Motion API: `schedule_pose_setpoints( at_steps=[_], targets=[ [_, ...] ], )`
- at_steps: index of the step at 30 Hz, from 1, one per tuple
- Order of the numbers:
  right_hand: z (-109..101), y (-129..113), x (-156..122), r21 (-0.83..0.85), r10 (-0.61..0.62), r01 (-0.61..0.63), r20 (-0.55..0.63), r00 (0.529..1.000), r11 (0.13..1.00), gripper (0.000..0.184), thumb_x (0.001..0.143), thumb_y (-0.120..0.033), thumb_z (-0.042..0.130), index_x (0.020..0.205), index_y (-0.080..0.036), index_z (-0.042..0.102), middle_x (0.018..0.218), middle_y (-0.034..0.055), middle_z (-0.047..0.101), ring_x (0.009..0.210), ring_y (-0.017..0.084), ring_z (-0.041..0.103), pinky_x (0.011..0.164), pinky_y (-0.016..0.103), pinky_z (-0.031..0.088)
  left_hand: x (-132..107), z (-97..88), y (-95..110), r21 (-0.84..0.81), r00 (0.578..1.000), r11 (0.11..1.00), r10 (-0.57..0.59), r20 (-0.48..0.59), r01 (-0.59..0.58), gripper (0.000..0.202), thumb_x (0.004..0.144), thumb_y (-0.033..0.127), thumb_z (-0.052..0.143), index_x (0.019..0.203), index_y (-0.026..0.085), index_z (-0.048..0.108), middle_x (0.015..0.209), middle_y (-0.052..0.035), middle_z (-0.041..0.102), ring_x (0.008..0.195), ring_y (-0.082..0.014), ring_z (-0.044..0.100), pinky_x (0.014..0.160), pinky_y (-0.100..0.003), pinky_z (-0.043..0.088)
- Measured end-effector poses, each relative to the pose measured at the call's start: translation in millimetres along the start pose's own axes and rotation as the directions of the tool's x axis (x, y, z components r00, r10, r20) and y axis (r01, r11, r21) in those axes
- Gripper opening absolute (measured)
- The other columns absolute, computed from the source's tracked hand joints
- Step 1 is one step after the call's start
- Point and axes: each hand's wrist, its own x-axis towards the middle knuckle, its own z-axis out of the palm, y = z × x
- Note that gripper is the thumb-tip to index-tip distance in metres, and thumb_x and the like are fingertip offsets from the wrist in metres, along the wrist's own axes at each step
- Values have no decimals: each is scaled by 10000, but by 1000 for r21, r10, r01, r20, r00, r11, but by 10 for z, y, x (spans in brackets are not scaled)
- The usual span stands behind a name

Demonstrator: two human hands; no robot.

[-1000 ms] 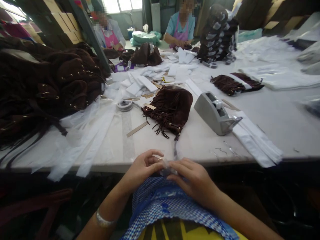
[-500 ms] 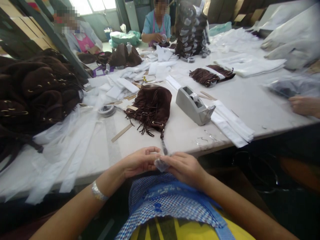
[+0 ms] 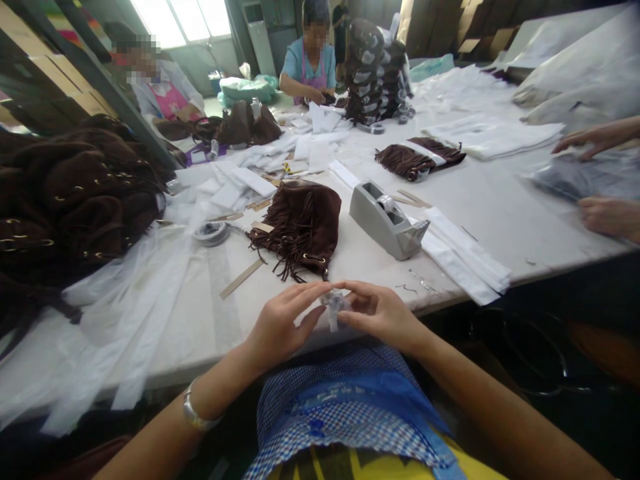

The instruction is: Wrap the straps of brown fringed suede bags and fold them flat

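My left hand (image 3: 280,327) and my right hand (image 3: 383,312) meet at the table's front edge, fingertips pinched on a small crumpled piece of clear plastic (image 3: 334,305) held between them. Just beyond lies a brown fringed suede bag (image 3: 303,227), its strap end running toward my hands. A grey tape dispenser (image 3: 386,219) sits to the right of the bag.
A heap of brown bags (image 3: 65,200) fills the left side, with long white plastic strips (image 3: 145,313) spilling over the edge. Folded white sleeves (image 3: 465,250) lie by the dispenser. Another person's hands (image 3: 607,217) work at the right; two people sit at the far end.
My hands rose from my lap to the table edge with the plastic piece. The view shifted right, and another person's hands came into sight on the right.
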Motion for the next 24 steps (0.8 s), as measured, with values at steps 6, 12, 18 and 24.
schedule_pose_setpoints(
  at_steps=[6,12,18,24],
  targets=[
    [-28,-55,154,-21,-7,6,-2,1000,1000,484,827,-357,713,1264,-181,603,741,-19,655,621,102,577,602,219,474,104,53,-36,27,994,995,-98,-53,100,231,902,183,589,1098,232,702,1064,-60,732,968,-182,687,891,-289,542],
    [3,23,146,-372,-240,189,-97,966,909,532,806,-291,734,1308,-239,564,972,28,735,740,142,623,719,277,530,215,15,-165,-304,822,780,-568,22,547,203,778,330,743,920,184,742,853,-59,740,767,-196,684,734,-293,546],
    [68,153,208,-534,-440,307,-140,887,788,466,861,-207,689,1305,-266,563,960,25,742,835,172,675,830,310,545,272,77,-264,-698,593,243,-742,313,673,334,664,342,842,885,121,726,859,-68,724,769,-162,657,757,-285,531],
    [26,175,344,-665,-590,462,41,806,586,324,904,-212,640,1225,-251,632,978,54,726,887,196,642,820,340,545,244,99,-307,-713,469,-80,-701,537,697,387,602,352,886,862,114,726,800,-41,678,710,-87,606,685,-185,486]
  ],
)
